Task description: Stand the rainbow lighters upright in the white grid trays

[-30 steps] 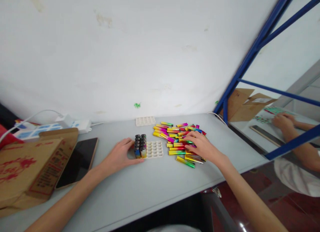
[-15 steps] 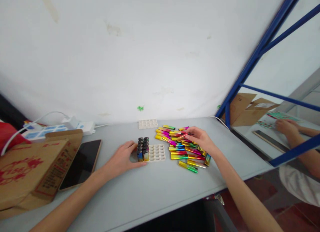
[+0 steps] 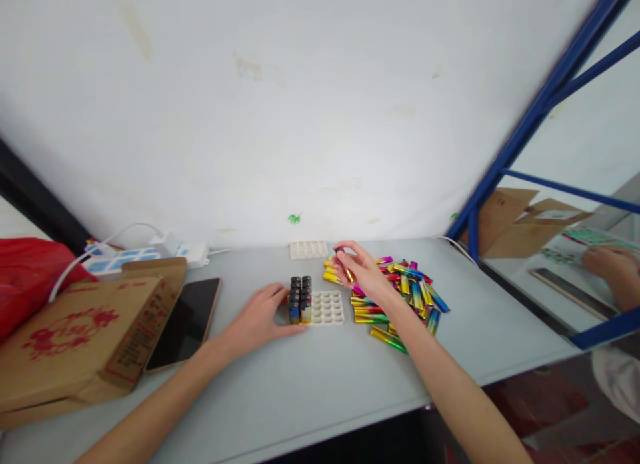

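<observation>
My left hand (image 3: 263, 313) rests on the grey table, thumb and fingers apart around the left end of a white tray (image 3: 327, 307) with round-cornered holes. Two rows of upright black-topped lighters (image 3: 301, 301) fill the tray's left part; its right part shows bare holes. My right hand (image 3: 357, 267) is raised over the left edge of a pile of shiny, multicoloured lighters (image 3: 410, 287), pinching one lighter (image 3: 346, 267) with its dark top upward.
A second white tray (image 3: 309, 249) lies against the wall. On the left are a cardboard box (image 3: 80, 344), a dark tablet (image 3: 185, 324) and a power strip (image 3: 130, 257). Beyond the blue frame (image 3: 473, 231), another person's hand (image 3: 607, 261) shows at the right.
My right hand has moved left from the pile toward the tray, with a lighter lifted in its fingers. My left hand stays beside the tray. The whole view has shifted slightly.
</observation>
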A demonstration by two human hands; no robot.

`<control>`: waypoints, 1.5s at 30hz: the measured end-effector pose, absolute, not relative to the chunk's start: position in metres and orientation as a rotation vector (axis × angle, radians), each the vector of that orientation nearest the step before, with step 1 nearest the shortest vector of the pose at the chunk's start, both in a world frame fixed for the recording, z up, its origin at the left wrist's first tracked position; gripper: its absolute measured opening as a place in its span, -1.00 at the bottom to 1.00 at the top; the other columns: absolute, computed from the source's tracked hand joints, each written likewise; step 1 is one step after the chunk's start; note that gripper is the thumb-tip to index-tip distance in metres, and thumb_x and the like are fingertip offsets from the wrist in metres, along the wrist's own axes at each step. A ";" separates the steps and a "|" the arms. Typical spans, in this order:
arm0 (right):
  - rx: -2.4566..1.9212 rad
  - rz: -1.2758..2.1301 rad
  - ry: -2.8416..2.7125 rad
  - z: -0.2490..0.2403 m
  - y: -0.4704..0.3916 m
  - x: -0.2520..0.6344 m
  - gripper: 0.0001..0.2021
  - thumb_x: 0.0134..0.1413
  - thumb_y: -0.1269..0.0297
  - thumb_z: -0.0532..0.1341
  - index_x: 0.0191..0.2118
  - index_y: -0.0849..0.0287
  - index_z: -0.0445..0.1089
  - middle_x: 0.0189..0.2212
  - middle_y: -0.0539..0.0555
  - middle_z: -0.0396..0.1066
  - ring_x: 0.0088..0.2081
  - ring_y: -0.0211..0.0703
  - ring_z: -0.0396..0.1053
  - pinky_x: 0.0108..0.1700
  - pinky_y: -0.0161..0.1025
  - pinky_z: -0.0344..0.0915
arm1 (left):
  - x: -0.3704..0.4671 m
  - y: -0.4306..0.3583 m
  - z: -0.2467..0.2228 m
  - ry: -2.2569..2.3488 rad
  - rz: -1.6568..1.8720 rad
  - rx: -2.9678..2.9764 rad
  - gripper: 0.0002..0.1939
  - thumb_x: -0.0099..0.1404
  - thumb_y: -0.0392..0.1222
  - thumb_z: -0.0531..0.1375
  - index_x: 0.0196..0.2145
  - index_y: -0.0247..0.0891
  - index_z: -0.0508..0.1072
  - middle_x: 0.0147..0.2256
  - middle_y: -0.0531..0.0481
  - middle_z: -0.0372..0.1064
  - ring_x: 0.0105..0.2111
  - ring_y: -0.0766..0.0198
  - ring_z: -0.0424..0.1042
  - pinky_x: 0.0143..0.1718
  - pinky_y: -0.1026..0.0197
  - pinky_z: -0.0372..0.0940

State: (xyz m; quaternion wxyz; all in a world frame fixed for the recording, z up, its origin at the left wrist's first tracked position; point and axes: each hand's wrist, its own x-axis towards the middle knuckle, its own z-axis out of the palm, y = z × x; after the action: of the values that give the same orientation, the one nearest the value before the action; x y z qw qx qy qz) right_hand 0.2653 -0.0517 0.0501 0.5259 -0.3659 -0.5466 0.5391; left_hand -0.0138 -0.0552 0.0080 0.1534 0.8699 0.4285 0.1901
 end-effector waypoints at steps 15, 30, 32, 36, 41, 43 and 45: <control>-1.255 0.601 -1.533 0.014 -0.070 0.246 -0.41 0.33 -0.19 0.20 -0.60 0.08 0.16 -0.63 -0.08 0.08 -0.51 -0.23 0.07 -0.42 -0.21 0.00 | -0.015 -0.055 0.007 1.226 0.532 2.500 -0.39 0.18 0.40 0.39 -0.14 -0.20 0.52 -0.11 -0.13 0.49 -0.11 -0.06 0.51 0.00 -0.02 0.40; -1.137 0.725 -1.694 0.013 -0.069 0.247 -0.52 0.47 -0.25 0.06 -0.21 0.06 0.41 -0.36 0.05 0.42 -0.38 -0.10 0.34 -0.35 -0.19 0.26 | -0.015 -0.053 0.008 1.195 0.540 2.492 -0.43 0.17 0.38 0.40 -0.18 -0.17 0.55 -0.13 -0.11 0.51 -0.13 -0.05 0.52 -0.03 -0.01 0.43; -1.116 0.656 -1.775 0.014 -0.069 0.248 -0.50 0.49 -0.25 0.03 -0.25 0.06 0.40 -0.29 0.10 0.44 -0.30 -0.05 0.38 -0.29 -0.17 0.31 | -0.017 -0.051 0.009 1.170 0.514 2.483 -0.44 0.17 0.37 0.41 -0.17 -0.17 0.57 -0.10 -0.12 0.52 -0.10 -0.06 0.52 -0.01 -0.03 0.43; -1.216 0.482 -1.880 0.015 -0.071 0.249 -0.46 0.50 -0.24 0.04 -0.44 0.04 0.21 -0.51 0.01 0.30 -0.44 -0.10 0.26 -0.30 -0.15 0.22 | -0.020 -0.048 0.011 1.119 0.460 2.486 -0.43 0.15 0.36 0.43 -0.17 -0.19 0.59 -0.09 -0.13 0.52 -0.06 -0.10 0.52 0.03 -0.05 0.43; -1.230 0.473 -1.949 0.012 -0.069 0.250 -0.50 0.53 -0.18 0.05 -0.40 0.03 0.21 -0.50 0.03 0.40 -0.45 -0.08 0.33 -0.34 -0.15 0.17 | -0.021 -0.049 0.012 1.115 0.439 2.504 -0.43 0.18 0.32 0.44 -0.13 -0.21 0.60 -0.05 -0.16 0.51 -0.03 -0.09 0.51 0.05 -0.02 0.42; -1.210 0.427 -2.006 0.011 -0.066 0.252 -0.51 0.52 -0.18 0.08 -0.41 0.03 0.20 -0.51 0.02 0.38 -0.46 -0.08 0.31 -0.35 -0.15 0.14 | -0.021 -0.049 0.012 1.115 0.440 2.507 -0.43 0.19 0.32 0.44 -0.10 -0.21 0.60 -0.04 -0.15 0.51 -0.02 -0.08 0.51 0.06 -0.01 0.41; -1.183 0.391 -2.056 0.010 -0.064 0.256 -0.51 0.52 -0.17 0.10 -0.42 0.03 0.20 -0.52 0.00 0.36 -0.46 -0.10 0.29 -0.35 -0.16 0.13 | -0.021 -0.050 0.011 1.118 0.446 2.510 -0.42 0.19 0.33 0.43 -0.10 -0.22 0.60 -0.06 -0.14 0.51 -0.03 -0.08 0.51 0.06 -0.01 0.40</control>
State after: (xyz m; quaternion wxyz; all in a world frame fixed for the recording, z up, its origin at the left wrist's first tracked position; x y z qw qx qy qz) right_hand 0.2556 -0.0635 0.0104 0.3604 -0.4590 -0.7978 0.1516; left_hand -0.0212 -0.0496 0.0114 0.1778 0.8873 0.3953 0.1577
